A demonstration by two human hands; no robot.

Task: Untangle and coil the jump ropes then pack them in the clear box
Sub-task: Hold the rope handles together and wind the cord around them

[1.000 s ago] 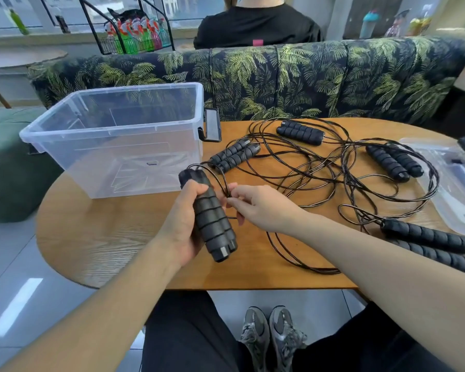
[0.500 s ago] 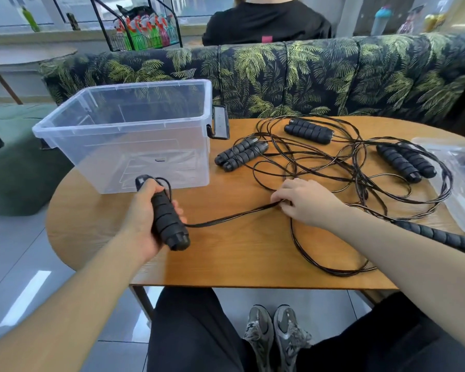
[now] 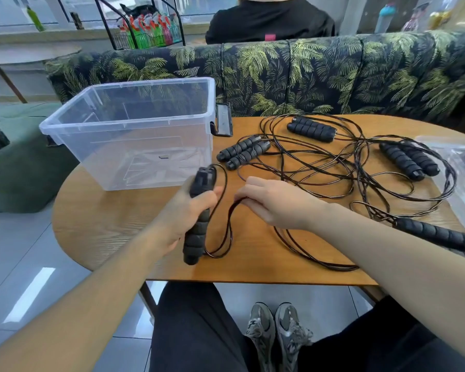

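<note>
Hands (image 3: 188, 210) (image 3: 274, 204) hold handle (image 3: 197, 224) and cord (image 3: 227, 229) near table edge (image 3: 252, 280).

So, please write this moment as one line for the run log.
left hand: holds handle | right hand: pinches rope | box: empty

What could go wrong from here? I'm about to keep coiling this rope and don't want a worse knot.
The cord pinched by the right hand runs back into the tangled pile, so pulling may tighten crossings or drag the handle pair along. The loop hanging beside the handles gripped by the left hand looks loose and could slip off.
</note>
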